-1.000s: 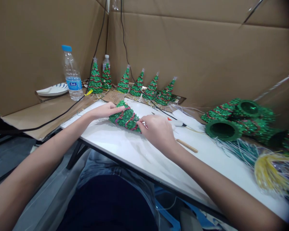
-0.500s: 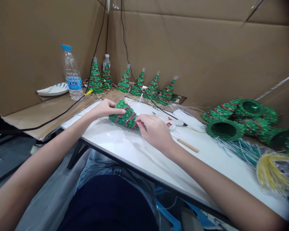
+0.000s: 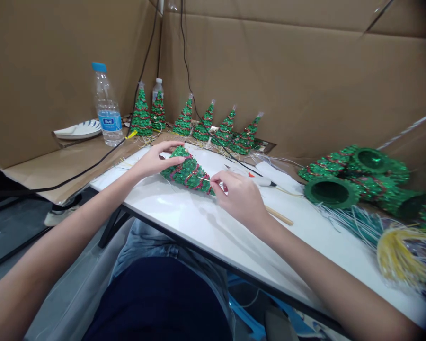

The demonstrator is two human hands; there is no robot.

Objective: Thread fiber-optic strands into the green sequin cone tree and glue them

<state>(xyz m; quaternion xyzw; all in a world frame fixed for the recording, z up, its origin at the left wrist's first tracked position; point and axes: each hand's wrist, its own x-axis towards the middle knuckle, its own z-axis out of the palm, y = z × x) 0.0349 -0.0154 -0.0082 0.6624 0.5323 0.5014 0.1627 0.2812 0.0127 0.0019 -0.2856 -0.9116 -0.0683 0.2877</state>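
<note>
A green sequinned cone tree with red trim lies on its side on the white table. My left hand cups its wide base, fingers curled over the top. My right hand pinches a thin pale strand at the tree's narrow end, fingers pressed together. A white glue pen and a wooden stick lie just beyond my right hand.
Several finished small trees stand along the cardboard wall. A water bottle and a plate sit at the left. Green hollow cones are piled at the right, with yellow and green strand bundles near them. A black cable crosses the cardboard surface.
My right hand has drawn back a little to the right from the tree's tip, pulling a thin strand out. My left hand has shifted slightly on the base.
</note>
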